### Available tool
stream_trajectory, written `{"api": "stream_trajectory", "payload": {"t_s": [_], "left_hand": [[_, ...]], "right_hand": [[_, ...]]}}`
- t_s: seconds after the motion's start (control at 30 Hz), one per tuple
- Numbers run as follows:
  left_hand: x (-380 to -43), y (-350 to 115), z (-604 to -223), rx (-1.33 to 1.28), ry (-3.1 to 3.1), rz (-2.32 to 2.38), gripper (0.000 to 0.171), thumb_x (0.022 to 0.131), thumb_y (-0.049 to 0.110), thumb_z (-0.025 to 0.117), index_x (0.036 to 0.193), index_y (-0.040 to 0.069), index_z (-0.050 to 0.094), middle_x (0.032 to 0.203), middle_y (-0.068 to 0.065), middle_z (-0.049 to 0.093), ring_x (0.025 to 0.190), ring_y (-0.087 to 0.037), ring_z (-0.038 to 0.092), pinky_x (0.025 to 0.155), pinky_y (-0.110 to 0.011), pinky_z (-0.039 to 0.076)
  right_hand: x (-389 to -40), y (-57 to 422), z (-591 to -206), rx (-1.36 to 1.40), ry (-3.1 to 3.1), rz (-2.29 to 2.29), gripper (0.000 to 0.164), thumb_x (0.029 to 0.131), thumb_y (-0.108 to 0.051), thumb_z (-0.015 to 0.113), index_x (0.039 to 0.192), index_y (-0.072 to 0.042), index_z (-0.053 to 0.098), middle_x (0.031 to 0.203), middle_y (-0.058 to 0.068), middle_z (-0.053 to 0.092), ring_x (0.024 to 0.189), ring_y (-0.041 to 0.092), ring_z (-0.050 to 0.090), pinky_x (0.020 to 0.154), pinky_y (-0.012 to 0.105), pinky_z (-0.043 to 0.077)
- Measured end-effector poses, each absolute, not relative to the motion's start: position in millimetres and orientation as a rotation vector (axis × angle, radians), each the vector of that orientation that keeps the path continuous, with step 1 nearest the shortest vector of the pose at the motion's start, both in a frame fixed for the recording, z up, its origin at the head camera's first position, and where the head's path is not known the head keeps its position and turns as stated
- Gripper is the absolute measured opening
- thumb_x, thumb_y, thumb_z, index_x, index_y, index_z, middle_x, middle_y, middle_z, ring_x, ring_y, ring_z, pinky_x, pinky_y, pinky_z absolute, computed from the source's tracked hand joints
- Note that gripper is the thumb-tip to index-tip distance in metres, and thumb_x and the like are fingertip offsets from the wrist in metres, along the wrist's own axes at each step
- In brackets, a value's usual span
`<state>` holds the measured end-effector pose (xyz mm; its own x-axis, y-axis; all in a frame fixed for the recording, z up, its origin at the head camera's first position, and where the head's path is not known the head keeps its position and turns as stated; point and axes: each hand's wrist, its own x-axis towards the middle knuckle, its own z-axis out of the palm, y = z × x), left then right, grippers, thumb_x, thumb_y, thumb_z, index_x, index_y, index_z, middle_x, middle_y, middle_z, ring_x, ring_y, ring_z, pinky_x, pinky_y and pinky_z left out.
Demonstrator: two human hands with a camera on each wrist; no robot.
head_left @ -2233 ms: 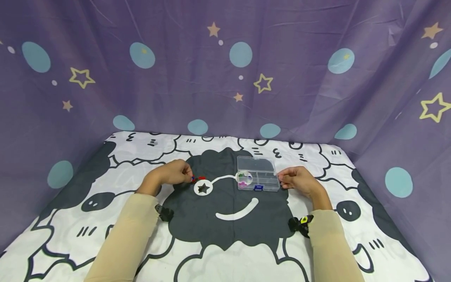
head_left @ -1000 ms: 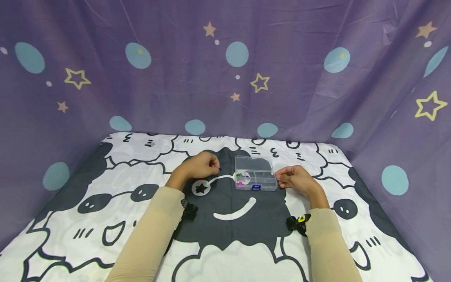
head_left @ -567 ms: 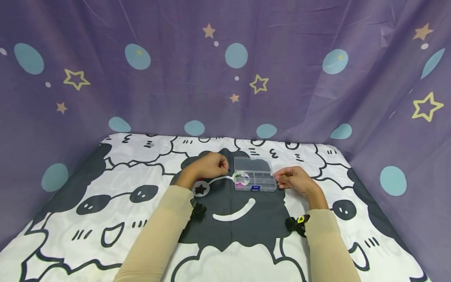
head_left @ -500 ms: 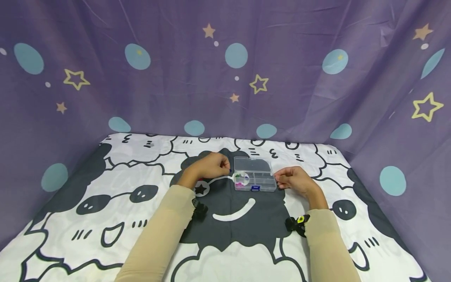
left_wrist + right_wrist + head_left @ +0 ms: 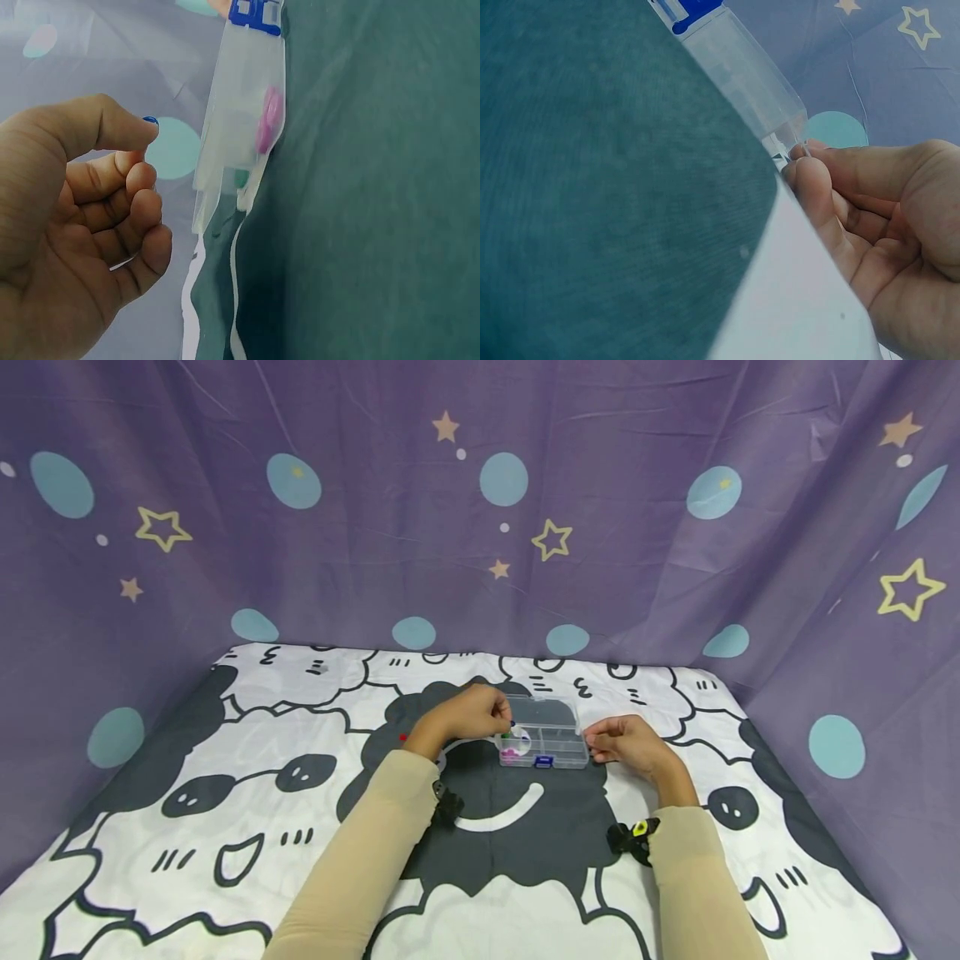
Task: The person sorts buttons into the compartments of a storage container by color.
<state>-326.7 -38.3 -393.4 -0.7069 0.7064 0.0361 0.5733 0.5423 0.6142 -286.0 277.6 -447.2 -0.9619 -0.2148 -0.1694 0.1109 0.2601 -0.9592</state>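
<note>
A clear plastic compartment box (image 5: 558, 747) with a blue latch (image 5: 543, 762) lies with its lid (image 5: 551, 712) raised at the back. Pink pieces (image 5: 510, 752) and a green piece (image 5: 505, 736) sit in its left compartments. Over the box's left side, my left hand (image 5: 480, 712) pinches a small blue piece (image 5: 151, 120), mostly hidden by the fingertips. Its exact kind cannot be told. At the other end, my right hand (image 5: 628, 743) grips the box's right edge between thumb and fingers; the right wrist view shows the fingertips at the box corner (image 5: 787, 124).
A small red piece (image 5: 402, 737) lies on the dark part of the cartoon-print cloth (image 5: 525, 827), left of the left wrist. Behind the cloth hangs a purple curtain (image 5: 420, 568). Each wrist wears a black camera mount (image 5: 633, 839).
My left hand has carried the small blue piece rightward from beside the red pieces to above the box's left side. The right hand and box stay nearly still.
</note>
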Motion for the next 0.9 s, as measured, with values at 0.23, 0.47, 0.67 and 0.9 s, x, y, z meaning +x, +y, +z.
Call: {"api": "stream_trajectory", "payload": {"t_s": [0.23, 0.47, 0.67, 0.9], "left_hand": [[-328, -25, -395, 1.126, 2.566, 0.895, 0.009, 0.091, 0.006, 0.065, 0.089, 0.008, 0.073, 0.076, 0.002, 0.062, 0.066, -0.008, 0.049, 0.070, -0.026, 0.046], [-328, -17, -395, 1.124, 2.567, 0.882, 0.008, 0.097, 0.009, 0.066, 0.094, 0.007, 0.073, 0.080, 0.001, 0.065, 0.070, -0.010, 0.054, 0.074, -0.027, 0.050], [-328, -17, -394, 1.104, 2.576, 0.873, 0.007, 0.098, 0.011, 0.068, 0.094, 0.008, 0.073, 0.083, 0.000, 0.068, 0.074, -0.011, 0.059, 0.072, -0.028, 0.051], [-330, -24, -396, 1.128, 2.627, 0.844, 0.008, 0.097, 0.011, 0.070, 0.090, 0.010, 0.073, 0.081, 0.002, 0.068, 0.070, -0.010, 0.058, 0.069, -0.027, 0.049]], "right_hand": [[-285, 278, -447, -0.102, 2.285, -1.758, 0.023, 0.098, 0.005, 0.061, 0.118, 0.016, 0.063, 0.088, 0.004, 0.067, 0.072, 0.010, 0.065, 0.070, 0.026, 0.059], [-285, 277, -447, -0.106, 2.285, -1.757, 0.023, 0.098, 0.004, 0.062, 0.118, 0.016, 0.063, 0.088, 0.004, 0.066, 0.072, 0.010, 0.066, 0.070, 0.026, 0.059], [-286, 276, -446, -0.105, 2.281, -1.758, 0.024, 0.098, 0.004, 0.062, 0.118, 0.017, 0.063, 0.089, 0.004, 0.066, 0.073, 0.010, 0.066, 0.071, 0.026, 0.059], [-285, 279, -446, -0.095, 2.277, -1.752, 0.024, 0.099, 0.004, 0.062, 0.119, 0.016, 0.063, 0.090, 0.005, 0.066, 0.073, 0.011, 0.066, 0.071, 0.027, 0.059]]}}
